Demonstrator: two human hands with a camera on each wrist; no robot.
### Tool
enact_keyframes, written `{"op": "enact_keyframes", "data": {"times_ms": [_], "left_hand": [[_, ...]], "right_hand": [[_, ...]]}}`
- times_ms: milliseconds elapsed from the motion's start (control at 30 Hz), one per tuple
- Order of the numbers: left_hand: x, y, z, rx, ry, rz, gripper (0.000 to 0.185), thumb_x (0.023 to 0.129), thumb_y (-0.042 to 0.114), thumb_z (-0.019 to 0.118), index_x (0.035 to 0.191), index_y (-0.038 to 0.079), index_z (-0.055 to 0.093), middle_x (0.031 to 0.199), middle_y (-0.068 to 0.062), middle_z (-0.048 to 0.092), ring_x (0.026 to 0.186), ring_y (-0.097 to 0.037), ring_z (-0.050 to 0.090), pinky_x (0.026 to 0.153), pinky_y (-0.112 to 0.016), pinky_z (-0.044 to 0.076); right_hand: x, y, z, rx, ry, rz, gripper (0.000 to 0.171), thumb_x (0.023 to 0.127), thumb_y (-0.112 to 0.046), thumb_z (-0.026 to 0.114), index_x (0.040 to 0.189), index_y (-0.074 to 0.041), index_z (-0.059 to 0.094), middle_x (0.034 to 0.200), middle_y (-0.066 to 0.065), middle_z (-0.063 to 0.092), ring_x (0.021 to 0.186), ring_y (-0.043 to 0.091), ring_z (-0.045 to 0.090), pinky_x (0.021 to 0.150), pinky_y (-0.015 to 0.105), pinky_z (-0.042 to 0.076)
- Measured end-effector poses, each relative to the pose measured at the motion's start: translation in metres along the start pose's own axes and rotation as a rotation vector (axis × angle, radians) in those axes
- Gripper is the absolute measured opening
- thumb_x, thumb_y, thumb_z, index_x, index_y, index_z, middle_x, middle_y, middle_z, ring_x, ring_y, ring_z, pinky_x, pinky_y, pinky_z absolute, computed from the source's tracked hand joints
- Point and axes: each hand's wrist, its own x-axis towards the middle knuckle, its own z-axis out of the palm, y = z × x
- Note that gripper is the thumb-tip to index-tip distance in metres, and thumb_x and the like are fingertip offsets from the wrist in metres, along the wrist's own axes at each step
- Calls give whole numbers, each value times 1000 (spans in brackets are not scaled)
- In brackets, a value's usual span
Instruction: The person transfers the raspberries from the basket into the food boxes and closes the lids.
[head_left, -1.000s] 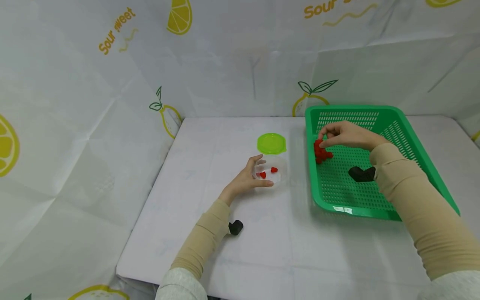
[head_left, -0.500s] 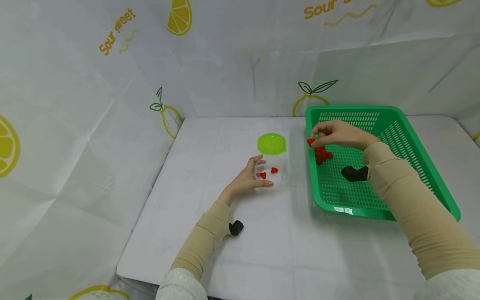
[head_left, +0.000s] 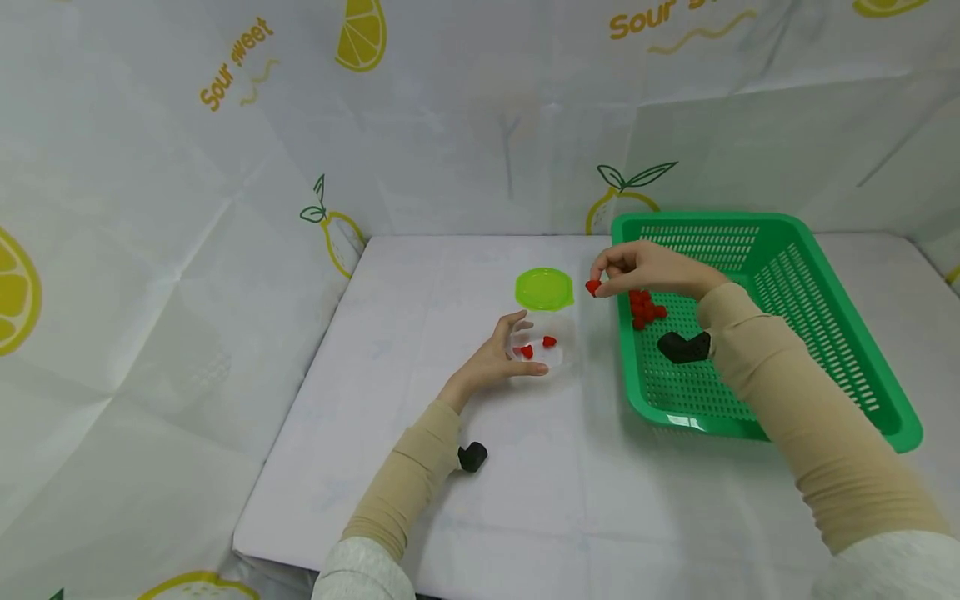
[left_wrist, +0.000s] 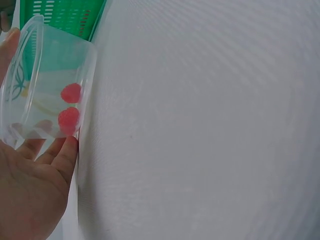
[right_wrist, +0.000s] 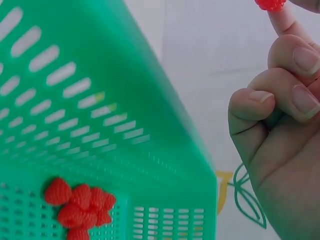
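A clear plastic tub [head_left: 558,357] stands on the table with two raspberries [left_wrist: 69,119] at its bottom. Around its left side curve the thumb and fingers of my left hand [head_left: 491,358], gripping it. My right hand [head_left: 651,268] pinches one raspberry [head_left: 593,287] between thumb and index finger, just outside the left rim of the green basket [head_left: 634,379]; its other fingers are curled in the right wrist view. Several more raspberries [right_wrist: 80,207] lie heaped inside the basket, by its left wall.
Just behind the tub a bright green round lid [head_left: 543,288] lies flat on the white table [head_left: 525,508]. The basket's raised wall stands between its raspberries and the tub. A lemon-printed sheet [head_left: 465,125] hangs behind the table.
My right hand has lifted a raspberry out of the basket and carried it left past the rim. The left hand and the tub stay where they were.
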Motion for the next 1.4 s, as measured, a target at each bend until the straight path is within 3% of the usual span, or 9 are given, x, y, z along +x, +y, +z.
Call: {"op": "enact_keyframes", "data": {"times_ms": [200,433,667,1067,1200,1400], "left_hand": [[0,1,0,-6,-5,-4,100,71,40,79,147,27,16,145,13,35,133,-12,37,101,-40,40],[0,-1,0,1,-6,-1,100,70,43,79,146,30,16,144,14,36,133,-12,37,101,-41,40],[1,-2,0,-6,-8,-1,96,71,43,78,144,36,16,145,13,35,133,-10,37,102,-40,40],[0,-2,0,-3,-3,0,97,71,44,78,144,35,16,143,16,36,132,-11,37,103,-41,38],[-2,1,-1,-9,-17,-4,98,73,39,78,146,30,14,145,12,35,134,-11,37,104,-41,37],[-11,21,-5,-53,-41,5,96,77,25,76,148,17,13,150,-2,33,138,-19,34,107,-45,34]], "right_hand": [[11,-8,10,-16,-47,-34,26,84,-28,69,101,-9,61,63,3,40,63,27,41,72,34,43],[28,-11,24,-75,-99,-67,25,85,-26,67,103,-10,62,64,3,44,60,14,41,65,30,40],[40,-13,33,-151,-138,-82,25,85,-29,67,103,-12,64,61,-1,43,57,12,38,59,27,35],[54,-12,37,-138,-117,-60,25,88,-28,64,99,-7,68,66,0,47,84,18,49,80,31,43],[57,-9,38,-138,-128,-44,28,88,-29,63,101,-5,68,70,1,49,87,18,49,80,30,42],[57,-10,39,-142,-142,-44,27,88,-28,63,101,-5,68,74,5,53,85,19,49,79,30,43]]}}
